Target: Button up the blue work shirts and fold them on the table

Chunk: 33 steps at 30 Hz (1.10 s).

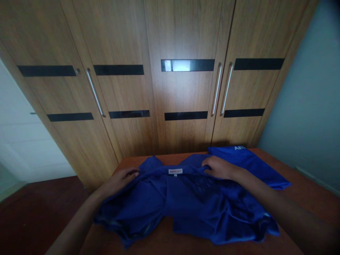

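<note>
A dark blue garment lies spread and rumpled over a reddish-brown table, with a small white label at the middle of its upper edge. At the left end of that edge, my left hand is closed on the cloth, thumb and fingers together. My right hand pinches the same edge to the right of the label, its fingertips partly hidden in the folds. The lower parts of the garment hang loosely toward me on both sides.
A folded bright blue cloth with white lettering lies at the table's back right. Behind the table stands a wooden wardrobe with metal handles and dark strips. A white door is at the left, a pale wall at the right.
</note>
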Motion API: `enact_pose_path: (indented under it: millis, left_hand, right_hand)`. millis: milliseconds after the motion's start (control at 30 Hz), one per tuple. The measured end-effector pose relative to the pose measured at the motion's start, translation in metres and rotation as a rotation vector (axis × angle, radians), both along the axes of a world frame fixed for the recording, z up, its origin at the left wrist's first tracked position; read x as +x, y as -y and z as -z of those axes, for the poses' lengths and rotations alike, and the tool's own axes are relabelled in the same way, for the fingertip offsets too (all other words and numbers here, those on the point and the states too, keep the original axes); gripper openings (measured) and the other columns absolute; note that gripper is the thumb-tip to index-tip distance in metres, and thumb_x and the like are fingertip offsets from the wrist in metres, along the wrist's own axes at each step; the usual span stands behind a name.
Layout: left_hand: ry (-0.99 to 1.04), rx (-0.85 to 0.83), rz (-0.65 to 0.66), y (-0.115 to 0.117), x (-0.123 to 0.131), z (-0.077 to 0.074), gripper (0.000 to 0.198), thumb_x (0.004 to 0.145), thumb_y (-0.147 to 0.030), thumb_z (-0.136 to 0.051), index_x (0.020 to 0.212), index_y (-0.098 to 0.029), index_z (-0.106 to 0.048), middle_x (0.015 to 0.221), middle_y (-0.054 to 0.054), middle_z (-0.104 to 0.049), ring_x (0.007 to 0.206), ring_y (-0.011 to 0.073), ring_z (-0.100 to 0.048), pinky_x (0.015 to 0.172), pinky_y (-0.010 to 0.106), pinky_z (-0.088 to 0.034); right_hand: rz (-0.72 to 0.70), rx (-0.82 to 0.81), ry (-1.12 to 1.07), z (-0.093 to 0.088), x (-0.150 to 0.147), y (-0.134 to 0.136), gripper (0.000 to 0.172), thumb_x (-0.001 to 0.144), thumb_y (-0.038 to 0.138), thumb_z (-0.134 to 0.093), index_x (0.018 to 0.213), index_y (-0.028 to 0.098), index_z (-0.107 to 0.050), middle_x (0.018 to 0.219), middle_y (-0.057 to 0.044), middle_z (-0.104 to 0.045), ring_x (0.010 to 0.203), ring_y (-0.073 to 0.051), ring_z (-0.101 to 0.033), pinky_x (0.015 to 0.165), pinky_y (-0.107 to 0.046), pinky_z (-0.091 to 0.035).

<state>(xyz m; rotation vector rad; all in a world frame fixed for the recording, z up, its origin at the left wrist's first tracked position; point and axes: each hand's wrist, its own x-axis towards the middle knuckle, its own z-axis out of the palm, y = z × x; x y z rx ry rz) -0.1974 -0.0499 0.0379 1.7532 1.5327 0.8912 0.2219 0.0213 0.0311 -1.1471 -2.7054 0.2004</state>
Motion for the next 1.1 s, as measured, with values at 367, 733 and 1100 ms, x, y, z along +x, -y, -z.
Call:
enact_pose_path:
  millis: [367,733,1100]
  left_hand:
    - [-0.059,0.042,-0.011,0.009,-0.007,0.001,0.028,0.065,-0.038,-0.072,0.089,-0.024,-0.074,0.077,0.003,-0.073,0.075,0.0216,-0.067,0.076,0.032,-0.052]
    - [-0.051,-0.031,-0.04,0.08,0.0,0.003,0.034,0.066,-0.045,-0.072,0.093,-0.025,-0.072,0.084,0.004,-0.071,0.08,0.0239,-0.065,0.071,0.03,-0.052]
    - [-0.646,0.259,0.038,0.075,0.049,-0.003,0.038,0.088,-0.046,-0.048,0.116,-0.025,-0.062,0.116,0.008,-0.063,0.104,0.024,-0.061,0.093,0.036,-0.047]
  right_hand:
    - [0.144,0.498,-0.014,-0.055,0.025,0.051,0.007,0.082,0.017,-0.05,0.082,0.021,-0.056,0.084,-0.006,-0.062,0.08,-0.023,-0.057,0.074,-0.035,-0.043]
    - [0.134,0.319,-0.061,-0.007,0.06,0.098,0.026,0.077,0.01,-0.053,0.1,0.023,-0.056,0.109,-0.007,-0.066,0.102,-0.024,-0.06,0.091,-0.04,-0.046]
    - [0.098,0.296,0.109,-0.002,0.045,0.105,0.023,0.088,0.029,-0.054,0.108,0.022,-0.063,0.118,-0.009,-0.061,0.112,-0.028,-0.054,0.094,-0.046,-0.044]
